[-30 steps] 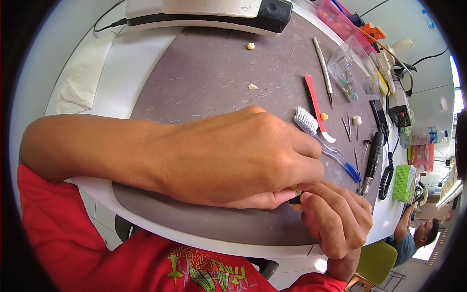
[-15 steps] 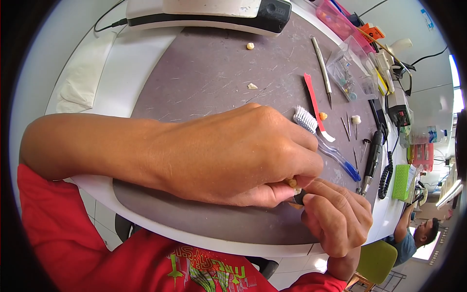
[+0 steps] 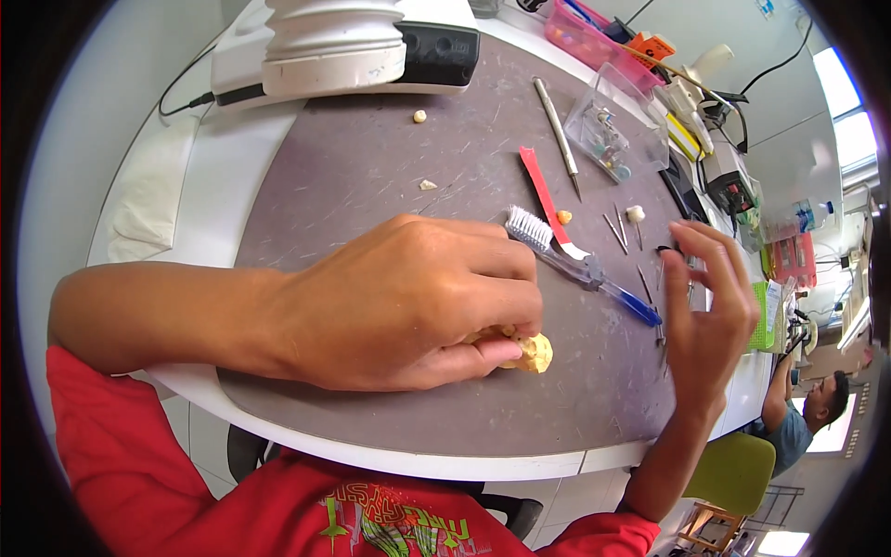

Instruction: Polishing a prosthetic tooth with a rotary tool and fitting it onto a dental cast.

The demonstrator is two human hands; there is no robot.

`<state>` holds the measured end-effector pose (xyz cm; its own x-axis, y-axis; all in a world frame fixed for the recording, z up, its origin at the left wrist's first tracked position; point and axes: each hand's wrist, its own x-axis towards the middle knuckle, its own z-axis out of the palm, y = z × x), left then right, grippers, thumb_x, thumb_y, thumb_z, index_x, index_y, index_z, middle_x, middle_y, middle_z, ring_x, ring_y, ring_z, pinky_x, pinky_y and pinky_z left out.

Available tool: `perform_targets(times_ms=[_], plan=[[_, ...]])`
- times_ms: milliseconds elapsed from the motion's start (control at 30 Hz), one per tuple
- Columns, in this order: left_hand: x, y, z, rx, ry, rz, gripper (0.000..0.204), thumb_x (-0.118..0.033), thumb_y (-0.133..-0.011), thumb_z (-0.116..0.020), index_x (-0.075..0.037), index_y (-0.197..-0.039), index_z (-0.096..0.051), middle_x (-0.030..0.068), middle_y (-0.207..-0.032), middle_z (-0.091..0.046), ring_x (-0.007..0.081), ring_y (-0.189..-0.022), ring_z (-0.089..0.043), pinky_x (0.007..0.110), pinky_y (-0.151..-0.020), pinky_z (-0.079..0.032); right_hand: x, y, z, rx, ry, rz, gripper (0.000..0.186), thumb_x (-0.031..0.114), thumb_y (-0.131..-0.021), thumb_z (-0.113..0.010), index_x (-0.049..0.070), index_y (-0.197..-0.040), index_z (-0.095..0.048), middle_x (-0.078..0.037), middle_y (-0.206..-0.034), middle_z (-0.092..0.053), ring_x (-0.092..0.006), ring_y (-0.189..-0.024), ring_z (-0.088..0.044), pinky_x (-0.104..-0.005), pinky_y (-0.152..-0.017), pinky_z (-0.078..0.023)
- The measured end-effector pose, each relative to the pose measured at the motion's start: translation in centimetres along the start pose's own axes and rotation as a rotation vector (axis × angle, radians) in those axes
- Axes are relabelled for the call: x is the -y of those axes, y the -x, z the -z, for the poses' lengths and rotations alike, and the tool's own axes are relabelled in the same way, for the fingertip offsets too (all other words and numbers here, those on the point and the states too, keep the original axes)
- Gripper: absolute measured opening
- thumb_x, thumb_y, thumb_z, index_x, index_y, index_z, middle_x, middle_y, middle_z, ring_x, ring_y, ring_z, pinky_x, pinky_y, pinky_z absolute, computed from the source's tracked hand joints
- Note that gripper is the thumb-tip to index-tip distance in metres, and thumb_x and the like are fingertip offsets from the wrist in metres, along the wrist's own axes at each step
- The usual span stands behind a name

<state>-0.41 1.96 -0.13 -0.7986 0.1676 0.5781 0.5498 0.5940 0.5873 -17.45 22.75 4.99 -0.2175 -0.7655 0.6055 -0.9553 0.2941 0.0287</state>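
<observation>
My left hand [image 3: 422, 306] is closed round a pale yellow, rough lump like a piece of dental plaster model [image 3: 535, 355]. Most of the lump hides under the fingers; one end sticks out past the thumb tip. To the right my right hand [image 3: 713, 311] is raised over the mat, its thumb and fingers apart. By its fingertips is a small black-headed bit [image 3: 665, 249], partly covered. Just left of it stand a white-tipped bit [image 3: 635, 213] and slim metal bits [image 3: 615, 232]. Between the hands lies a clear-and-blue toothbrush [image 3: 594, 274].
On the grey mat [image 3: 371, 167] are a red strip [image 3: 543, 190], a pointed metal tool [image 3: 557, 130], small tooth-like pieces [image 3: 419, 116] and a clear box [image 3: 613, 135] of parts. A white-and-black machine [image 3: 436, 60] stands at the back. A person [image 3: 807, 418] sits far right.
My right hand has left the lump and moved up and right, opening; the small black piece it pinched no longer shows plainly. My left hand keeps its hold. The view has shifted.
</observation>
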Motion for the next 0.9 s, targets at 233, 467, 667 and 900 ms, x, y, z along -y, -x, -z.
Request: perform_targets(times_ms=[233,467,667,900], plan=[[-1.0,-0.2,0.8,-0.057,0.046,0.191,0.013,-0.006,-0.082,-0.076,-0.004,-0.092,-0.068,0.0062,-0.092,-0.068,0.0177,-0.083,-0.065,0.030,-0.070,-0.052,-4.5,3.7,1.8,0.420,0.142,-0.745,0.047,0.041,-0.083,-0.079,0.001,-0.071,-0.057,-0.007,-0.055,-0.056,-0.0161,-0.051,-0.049,-0.0352,-0.049,-0.037],[-1.1,-1.1,1.1,-0.103,0.768,0.573,0.016,-0.011,-0.094,-0.068,-0.001,-0.107,-0.067,0.0045,-0.100,-0.067,0.0093,-0.095,-0.063,0.026,-0.086,-0.053,-7.7,6.6,2.6,0.398,-0.194,-0.892,0.045,0.034,-0.091,-0.070,0.002,-0.063,-0.055,0.002,-0.053,-0.045,-0.0084,-0.050,-0.038,-0.0328,-0.046,-0.028],[-1.0,-0.8,0.8,-0.104,0.959,0.648,0.016,-0.006,-0.096,-0.065,0.001,-0.110,-0.065,0.0071,-0.103,-0.067,0.0103,-0.097,-0.065,0.025,-0.088,-0.054,-6.6,5.8,1.8,-0.300,-1.286,-1.003,0.030,0.033,-0.098,-0.063,0.004,-0.091,-0.058,0.007,-0.064,-0.042,-0.0009,-0.053,-0.037,-0.0207,-0.047,-0.026],[0.1,-0.5,0.7,-0.130,1.064,0.651,0.017,-0.007,-0.095,-0.067,0.003,-0.109,-0.064,0.0096,-0.102,-0.069,0.0125,-0.095,-0.067,0.026,-0.088,-0.056,1.3,0.9,-1.0,-0.237,-1.154,-0.466,0.031,0.032,-0.098,-0.062,0.003,-0.108,-0.057,-0.002,-0.077,-0.053,-0.0111,-0.061,-0.055,-0.0219,-0.056,-0.040]])
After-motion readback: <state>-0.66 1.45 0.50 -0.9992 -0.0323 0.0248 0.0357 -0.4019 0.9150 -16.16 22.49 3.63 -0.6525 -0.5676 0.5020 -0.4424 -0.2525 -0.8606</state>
